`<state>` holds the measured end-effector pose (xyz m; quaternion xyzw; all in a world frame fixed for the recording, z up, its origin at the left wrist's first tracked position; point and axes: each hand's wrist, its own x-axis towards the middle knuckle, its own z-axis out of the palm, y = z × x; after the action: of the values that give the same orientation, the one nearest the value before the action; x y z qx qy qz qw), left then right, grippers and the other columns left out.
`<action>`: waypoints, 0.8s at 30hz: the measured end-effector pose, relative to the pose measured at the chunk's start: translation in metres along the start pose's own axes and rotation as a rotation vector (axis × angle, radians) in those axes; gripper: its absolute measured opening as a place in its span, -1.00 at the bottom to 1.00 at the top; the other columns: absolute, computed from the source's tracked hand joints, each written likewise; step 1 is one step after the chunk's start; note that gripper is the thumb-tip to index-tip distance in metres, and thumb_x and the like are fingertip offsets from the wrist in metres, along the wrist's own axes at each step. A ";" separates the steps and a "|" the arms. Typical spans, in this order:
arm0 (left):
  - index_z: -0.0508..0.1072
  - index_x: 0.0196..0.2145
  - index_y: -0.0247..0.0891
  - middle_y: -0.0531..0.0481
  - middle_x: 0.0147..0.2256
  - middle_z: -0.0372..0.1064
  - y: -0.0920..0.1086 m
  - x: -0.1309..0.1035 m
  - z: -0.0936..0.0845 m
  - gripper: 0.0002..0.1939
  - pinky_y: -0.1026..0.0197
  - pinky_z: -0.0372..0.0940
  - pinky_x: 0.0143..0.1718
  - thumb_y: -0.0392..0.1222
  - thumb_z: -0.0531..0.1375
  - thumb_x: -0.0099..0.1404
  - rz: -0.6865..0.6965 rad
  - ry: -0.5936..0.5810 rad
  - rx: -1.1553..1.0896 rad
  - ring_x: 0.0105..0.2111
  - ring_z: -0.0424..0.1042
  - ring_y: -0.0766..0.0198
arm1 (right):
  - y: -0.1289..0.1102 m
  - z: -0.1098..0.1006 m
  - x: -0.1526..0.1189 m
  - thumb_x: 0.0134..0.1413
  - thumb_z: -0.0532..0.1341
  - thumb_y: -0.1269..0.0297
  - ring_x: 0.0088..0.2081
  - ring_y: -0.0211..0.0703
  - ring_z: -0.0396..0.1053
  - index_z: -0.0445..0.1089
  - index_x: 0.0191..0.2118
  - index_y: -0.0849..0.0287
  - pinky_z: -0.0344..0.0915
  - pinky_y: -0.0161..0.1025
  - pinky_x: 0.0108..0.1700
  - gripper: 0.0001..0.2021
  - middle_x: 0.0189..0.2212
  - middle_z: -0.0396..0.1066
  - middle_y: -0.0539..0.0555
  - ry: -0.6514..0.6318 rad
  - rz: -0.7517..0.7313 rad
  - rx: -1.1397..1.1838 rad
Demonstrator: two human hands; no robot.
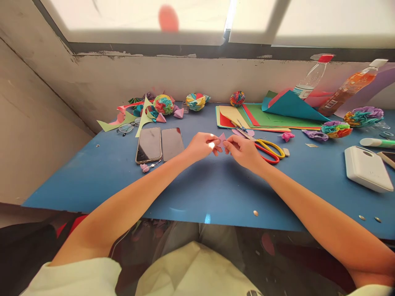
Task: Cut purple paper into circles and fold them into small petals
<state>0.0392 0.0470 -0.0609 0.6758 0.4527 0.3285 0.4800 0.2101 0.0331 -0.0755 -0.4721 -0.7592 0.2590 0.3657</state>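
Both hands pinch the small pink paper piece (221, 138) above the blue counter (197, 193): left hand (202, 146) and right hand (243, 151) closed on it; keep edges aligned, crease firmly.
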 end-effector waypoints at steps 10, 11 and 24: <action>0.47 -0.43 -0.33 0.03 -0.50 0.43 0.002 -0.004 -0.006 -0.82 0.32 0.22 -0.46 -0.20 0.10 0.17 0.083 -0.188 0.102 -0.61 0.34 0.43 | -0.006 -0.008 -0.003 0.15 0.05 0.10 -0.54 -0.32 0.07 0.20 -0.51 0.18 -0.02 -0.31 -0.49 -0.69 -0.61 0.13 -0.06 -0.136 -0.019 0.036; 0.47 -0.44 -0.32 0.03 -0.50 0.43 0.003 -0.005 -0.005 -0.81 0.32 0.23 -0.44 -0.19 0.10 0.17 0.106 -0.219 0.101 -0.61 0.34 0.43 | -0.007 -0.008 -0.003 0.15 0.04 0.06 -0.54 -0.33 0.05 0.18 -0.52 0.18 -0.03 -0.32 -0.50 -0.66 -0.62 0.10 -0.07 -0.135 -0.017 0.070; 0.38 -0.57 -0.31 0.06 -0.58 0.36 0.000 -0.003 -0.004 -0.78 0.31 0.18 -0.49 -0.16 0.10 0.15 0.126 -0.177 0.052 -0.62 0.32 0.41 | -0.010 -0.004 -0.002 0.13 0.02 -0.11 -0.57 -0.33 0.04 0.17 -0.52 0.16 0.00 -0.32 -0.51 -0.58 -0.65 0.06 -0.08 -0.131 0.042 0.189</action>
<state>0.0347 0.0453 -0.0593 0.7414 0.3736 0.2852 0.4790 0.2087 0.0279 -0.0665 -0.4332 -0.7436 0.3675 0.3527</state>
